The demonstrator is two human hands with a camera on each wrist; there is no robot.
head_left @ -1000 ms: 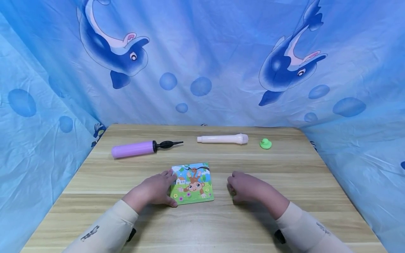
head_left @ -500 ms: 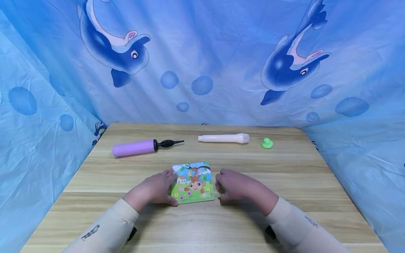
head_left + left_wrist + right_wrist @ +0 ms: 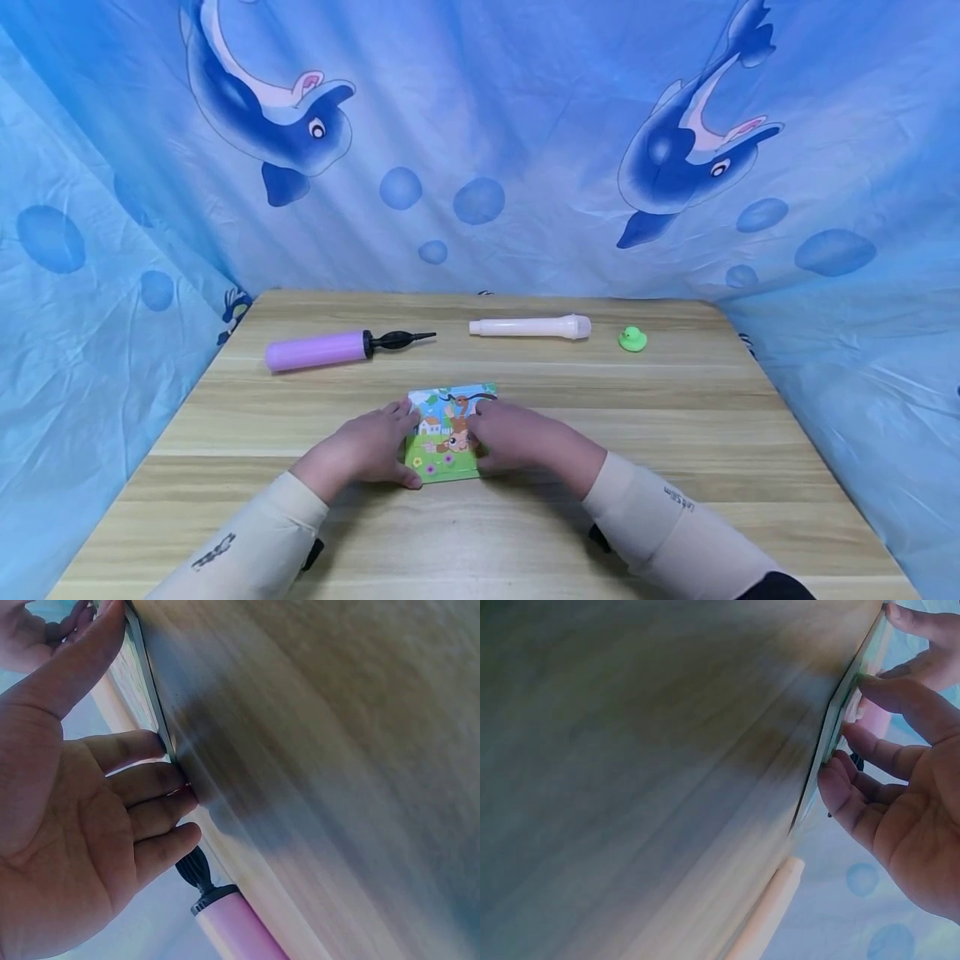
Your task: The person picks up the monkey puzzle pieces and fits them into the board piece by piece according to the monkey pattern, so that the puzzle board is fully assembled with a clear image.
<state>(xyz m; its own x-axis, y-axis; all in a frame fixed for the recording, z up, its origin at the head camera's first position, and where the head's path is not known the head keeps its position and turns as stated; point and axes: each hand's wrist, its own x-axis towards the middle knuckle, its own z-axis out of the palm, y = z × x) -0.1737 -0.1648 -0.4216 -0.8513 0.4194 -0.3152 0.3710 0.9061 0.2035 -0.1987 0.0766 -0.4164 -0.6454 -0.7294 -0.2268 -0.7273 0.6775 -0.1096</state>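
A square jigsaw puzzle (image 3: 437, 450) with a monkey picture lies flat on the table; its right part is covered in the head view. My left hand (image 3: 372, 443) rests along its left edge, thumb at the near corner and fingers farther up. In the left wrist view, the thumb and fingers (image 3: 150, 780) look nearly straight against that edge. Over the puzzle's right side is my right hand (image 3: 517, 435). In the right wrist view, its thumb and fingertips pinch a thin green-edged puzzle piece (image 3: 845, 697) at the board's surface; the piece's face is hidden.
Behind the puzzle, a purple hand pump (image 3: 315, 352) with a black nozzle lies at the left. A white toy microphone (image 3: 525, 327) and a small green rubber duck (image 3: 632, 339) lie farther right. A blue dolphin-print curtain (image 3: 480, 150) borders the wooden table (image 3: 465, 542).
My right hand has moved left from the bare table onto the puzzle's right side, carrying the piece. The left hand and the puzzle have stayed in place.
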